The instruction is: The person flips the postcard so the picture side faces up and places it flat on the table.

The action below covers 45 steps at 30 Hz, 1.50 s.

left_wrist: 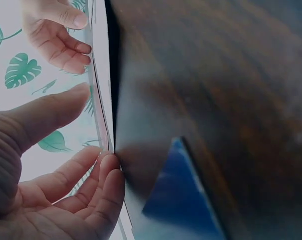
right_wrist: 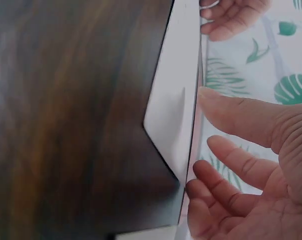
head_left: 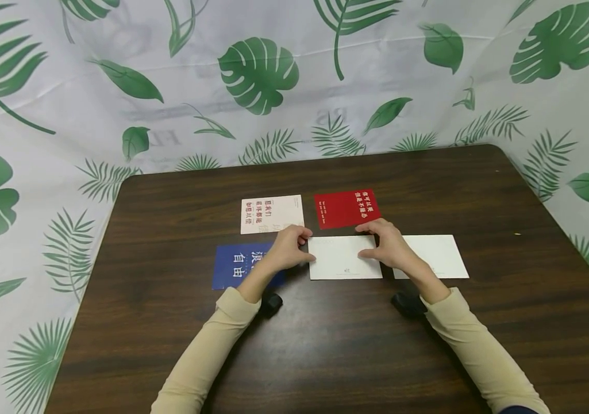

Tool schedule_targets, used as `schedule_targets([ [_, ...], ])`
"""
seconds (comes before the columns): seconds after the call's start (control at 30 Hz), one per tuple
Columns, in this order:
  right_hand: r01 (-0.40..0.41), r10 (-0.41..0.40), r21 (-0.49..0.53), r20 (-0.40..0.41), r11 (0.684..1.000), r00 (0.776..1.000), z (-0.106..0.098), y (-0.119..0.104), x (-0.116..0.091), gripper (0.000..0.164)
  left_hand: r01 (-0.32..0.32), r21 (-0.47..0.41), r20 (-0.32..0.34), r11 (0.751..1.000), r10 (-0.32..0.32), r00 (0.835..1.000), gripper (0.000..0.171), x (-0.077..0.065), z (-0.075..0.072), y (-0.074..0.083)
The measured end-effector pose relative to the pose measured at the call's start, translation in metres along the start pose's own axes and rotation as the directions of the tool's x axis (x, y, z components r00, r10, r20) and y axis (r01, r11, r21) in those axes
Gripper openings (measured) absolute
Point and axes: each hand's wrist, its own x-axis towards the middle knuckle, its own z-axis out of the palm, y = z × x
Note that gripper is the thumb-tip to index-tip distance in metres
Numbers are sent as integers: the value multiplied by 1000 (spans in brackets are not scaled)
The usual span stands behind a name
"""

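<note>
A white card (head_left: 345,261) lies flat on the table between the two hands. My left hand (head_left: 288,248) is at its left edge, with the thumb tip by the edge and the fingers bent near the upper left corner. Over the card's right part is my right hand (head_left: 388,246), its thumb above the card and its fingers near the upper right corner. Both wrist views show thumb and fingers spread apart, nothing pinched between them. Partly under the left forearm lies a blue card (head_left: 228,269) with white characters. The right forearm covers part of a second white card (head_left: 441,256).
Behind the hands lie a pale pink card (head_left: 268,215) with dark red characters and a red card (head_left: 343,211) with white print. The brown wooden table (head_left: 325,351) meets a leaf-patterned cloth (head_left: 294,132) at its far edge. Black wrist devices (head_left: 409,305) hang under the forearms.
</note>
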Motion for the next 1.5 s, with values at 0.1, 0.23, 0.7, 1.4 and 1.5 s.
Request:
schedule_targets([
  [0.1,-18,18,-27,5,999,1000,-1,0,0,52,-10,39,14,999,9,1000,50,2,1,1],
  [0.23,-43,43,-43,21,998,999,1,2,1,51,-15,79,28,997,13,1000,51,4,2,1],
  [0.7,-106,113,-70,99,992,989,-4,0,9,42,40,147,70,988,-50,996,49,4,4,8],
  [1.4,-142,138,23,114,990,984,-16,5,-2,31,11,-5,28,1000,-11,1000,46,0,3,5],
  [1.5,-103,91,113,112,988,990,-23,7,-6,21,13,-67,24,998,-11,1000,41,-3,-1,7],
])
